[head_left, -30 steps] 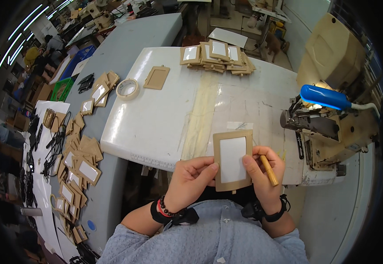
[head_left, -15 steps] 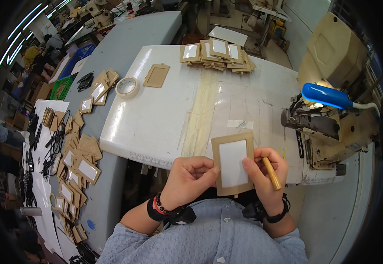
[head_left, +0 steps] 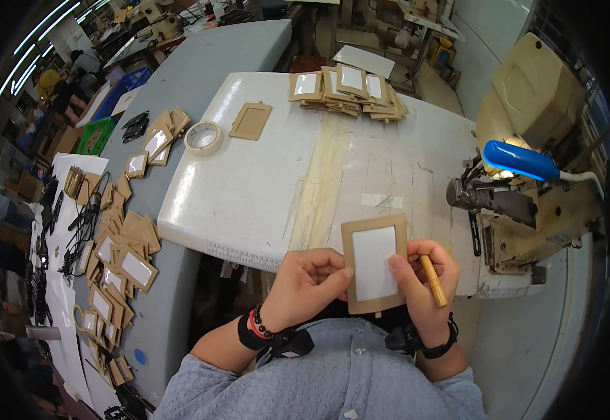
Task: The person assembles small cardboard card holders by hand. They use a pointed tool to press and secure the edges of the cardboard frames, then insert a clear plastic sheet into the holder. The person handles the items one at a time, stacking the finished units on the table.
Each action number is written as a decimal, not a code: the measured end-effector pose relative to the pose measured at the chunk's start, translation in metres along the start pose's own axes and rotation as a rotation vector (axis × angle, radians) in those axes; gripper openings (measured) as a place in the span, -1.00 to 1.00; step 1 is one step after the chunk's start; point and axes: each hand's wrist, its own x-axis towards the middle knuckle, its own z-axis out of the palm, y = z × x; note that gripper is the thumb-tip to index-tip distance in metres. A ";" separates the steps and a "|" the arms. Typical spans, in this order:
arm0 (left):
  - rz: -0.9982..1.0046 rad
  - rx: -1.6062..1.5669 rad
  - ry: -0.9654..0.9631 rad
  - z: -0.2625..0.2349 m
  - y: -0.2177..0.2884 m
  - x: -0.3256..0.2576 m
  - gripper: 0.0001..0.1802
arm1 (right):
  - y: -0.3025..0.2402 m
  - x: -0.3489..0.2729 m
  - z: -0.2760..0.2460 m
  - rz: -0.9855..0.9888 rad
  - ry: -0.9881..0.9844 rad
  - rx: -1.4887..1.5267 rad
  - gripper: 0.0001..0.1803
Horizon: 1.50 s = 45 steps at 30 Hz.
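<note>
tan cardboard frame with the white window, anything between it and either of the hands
Nothing visible. Both hands already grip the tan cardboard frame with the white window: the left hand pinches its left edge, the right hand its right edge, with a small wooden stick tucked in its fingers.

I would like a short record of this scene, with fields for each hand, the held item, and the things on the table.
Left hand: grips the left edge of the frame
Right hand: thumb on the frame's right side, also holds a small wooden stick
Held item: brown cardboard frame with a white centre, upright above the table edge
Table: white, glossy
Far side: stack of similar frames
Far left: tape roll beside a single brown frame
Right: sewing machine with a blue lamp
</note>
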 end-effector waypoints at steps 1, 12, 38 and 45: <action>0.009 0.009 0.001 -0.001 -0.001 0.001 -0.80 | -0.001 -0.001 0.000 -0.046 -0.003 -0.066 -0.80; 0.055 -0.177 -0.060 0.001 -0.001 -0.002 -0.65 | -0.032 -0.018 -0.002 -0.257 -0.269 0.081 -0.83; 0.134 0.116 0.136 0.004 -0.007 -0.009 -0.63 | 0.004 -0.009 0.007 -0.332 -0.279 -0.098 -0.77; 0.119 0.136 0.173 0.006 -0.013 -0.009 -0.63 | -0.014 -0.007 0.022 -0.372 -0.230 -0.395 -0.84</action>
